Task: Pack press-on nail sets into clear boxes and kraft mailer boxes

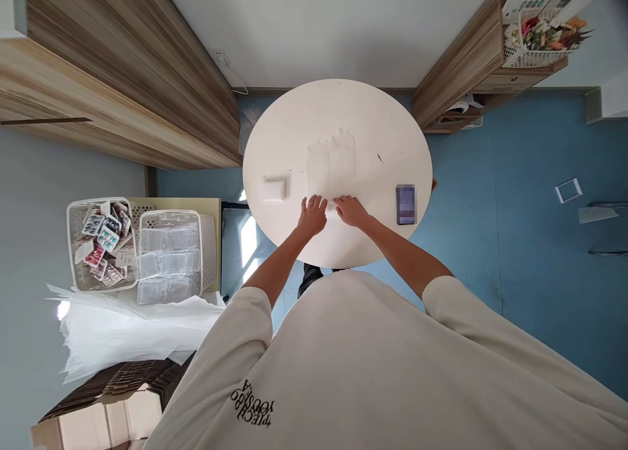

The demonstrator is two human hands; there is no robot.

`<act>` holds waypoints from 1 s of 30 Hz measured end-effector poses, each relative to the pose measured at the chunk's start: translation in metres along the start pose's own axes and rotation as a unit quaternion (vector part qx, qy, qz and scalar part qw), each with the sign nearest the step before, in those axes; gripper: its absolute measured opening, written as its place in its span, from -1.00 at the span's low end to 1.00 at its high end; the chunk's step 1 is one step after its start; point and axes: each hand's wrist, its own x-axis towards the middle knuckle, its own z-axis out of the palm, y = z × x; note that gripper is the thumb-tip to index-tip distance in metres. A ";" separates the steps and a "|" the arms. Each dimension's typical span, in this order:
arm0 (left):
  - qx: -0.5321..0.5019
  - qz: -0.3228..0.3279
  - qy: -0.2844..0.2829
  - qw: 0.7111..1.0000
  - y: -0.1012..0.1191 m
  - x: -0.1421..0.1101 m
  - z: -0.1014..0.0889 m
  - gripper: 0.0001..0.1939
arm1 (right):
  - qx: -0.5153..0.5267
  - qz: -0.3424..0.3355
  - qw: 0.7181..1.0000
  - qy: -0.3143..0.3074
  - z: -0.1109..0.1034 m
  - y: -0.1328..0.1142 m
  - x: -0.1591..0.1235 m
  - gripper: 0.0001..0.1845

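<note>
A thin white wrapping sheet [331,162] with a ragged far edge lies on the round white table [338,100]. My left hand [313,216] is at the sheet's near left corner, its bent fingers gripping the near edge. Close beside it, my right hand [351,210] grips the same edge on the right with curled fingers. Between them the edge looks folded over; whether anything lies inside is hidden. A small white wrapped packet [273,190] rests left of the sheet. To the right lies a phone [405,205] with its screen up.
At left, one white basket [73,241] holds colourful blister-like packs and another [208,254] holds clear plastic boxes. Below them are a stack of white sheets [127,329] and cardboard [112,417]. Wooden cabinets [196,90] flank the table; a basket of decorations [532,57] stands upper right.
</note>
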 end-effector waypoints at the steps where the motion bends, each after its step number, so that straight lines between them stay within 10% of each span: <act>1: 0.000 0.008 0.007 1.000 0.001 -0.001 0.002 -0.36 | -0.001 0.006 1.000 0.011 0.002 0.001 0.002 -0.50; 20: 0.016 0.072 0.014 0.997 0.004 0.004 0.038 -0.28 | -0.011 0.044 0.999 0.026 0.034 0.003 -0.033 -0.17; 30: -0.021 0.062 0.009 0.998 0.012 -0.013 0.035 -0.28 | 0.179 0.298 0.934 0.088 0.034 0.010 -0.040 -0.42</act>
